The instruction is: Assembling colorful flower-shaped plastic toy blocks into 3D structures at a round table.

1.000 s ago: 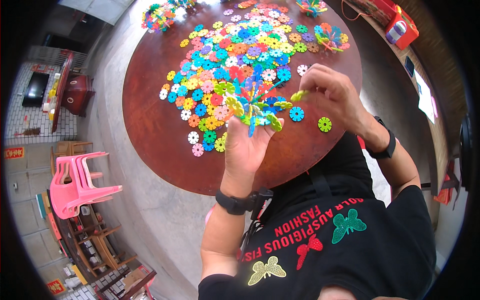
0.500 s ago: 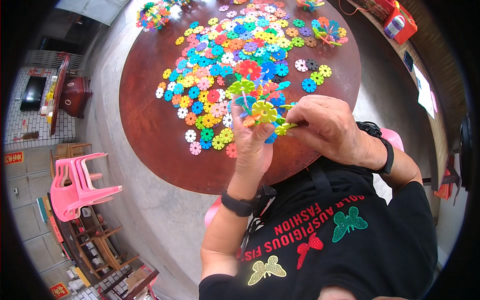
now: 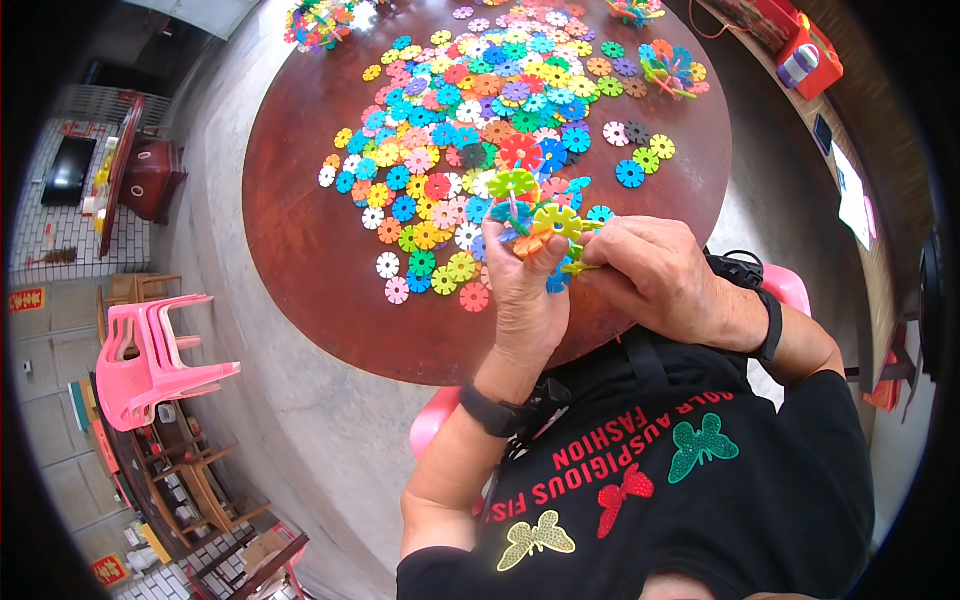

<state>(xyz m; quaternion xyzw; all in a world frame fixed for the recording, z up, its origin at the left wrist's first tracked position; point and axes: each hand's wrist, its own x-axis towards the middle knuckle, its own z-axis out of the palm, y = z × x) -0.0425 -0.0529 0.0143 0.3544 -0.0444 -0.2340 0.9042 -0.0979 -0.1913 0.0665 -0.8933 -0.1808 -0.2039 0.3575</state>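
The left hand [image 3: 530, 295] is curled around the base of a cluster of interlocking snowflake discs [image 3: 555, 222], raised above the near edge of the round brown tabletop [image 3: 300, 200]. The right hand [image 3: 655, 275] pinches a yellow-green disc [image 3: 574, 267] at the cluster's right side — fingers partly hide it. Loose multicoloured discs [image 3: 500, 95] spread beyond, with a small group [image 3: 645, 160] apart to the right. Built clusters stand farther out — one far right [image 3: 672, 70], another far left [image 3: 318, 24]. Pink plastic chairs [image 3: 135, 350] are left of the tabletop.
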